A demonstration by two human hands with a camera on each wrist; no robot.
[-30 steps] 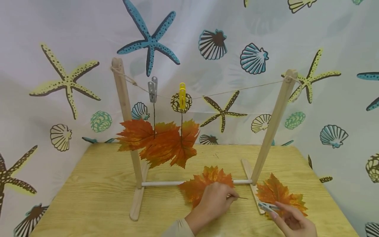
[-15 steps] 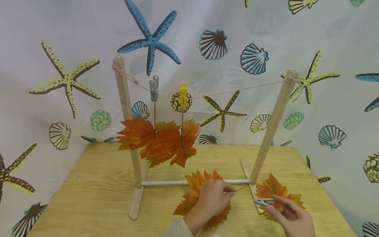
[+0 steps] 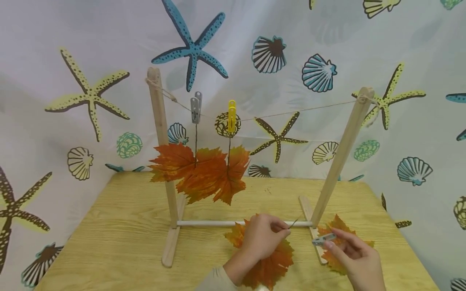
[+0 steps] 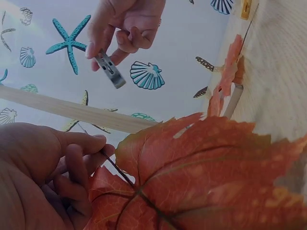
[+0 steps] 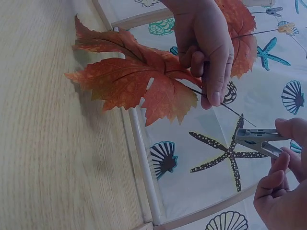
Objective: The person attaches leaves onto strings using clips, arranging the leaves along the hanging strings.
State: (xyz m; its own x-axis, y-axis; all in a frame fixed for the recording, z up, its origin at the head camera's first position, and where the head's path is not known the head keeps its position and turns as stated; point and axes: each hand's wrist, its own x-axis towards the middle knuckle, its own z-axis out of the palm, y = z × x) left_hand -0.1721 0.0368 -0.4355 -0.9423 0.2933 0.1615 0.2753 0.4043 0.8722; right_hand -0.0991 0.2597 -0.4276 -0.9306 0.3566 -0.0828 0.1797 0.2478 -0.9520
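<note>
My left hand point(image 3: 263, 238) pinches the thin dark stem of an orange-red artificial maple leaf point(image 3: 274, 262) between thumb and forefinger. In the head view the leaf hangs below and behind that hand, and the stem's free end points up and right. My right hand point(image 3: 360, 254) pinches a grey clothespin point(image 3: 324, 239) by its handle ends. In the right wrist view the clothespin point(image 5: 259, 139) lies close to the stem tip, its nose towards the left hand. Another maple leaf point(image 3: 336, 254) lies on the table, partly behind my right hand.
A wooden frame with two posts point(image 3: 340, 161) carries a string point(image 3: 302, 110). A grey clothespin point(image 3: 195, 110) and a yellow clothespin point(image 3: 231, 117) hold hanging maple leaves point(image 3: 200, 173) on its left half. A white rod point(image 3: 207, 223) joins the feet. Patterned cloth hangs behind.
The left hand has turned the leaf so it hangs towards the table's front and its stem tip points upward. My right hand has shifted slightly left and up with the clothespin.
</note>
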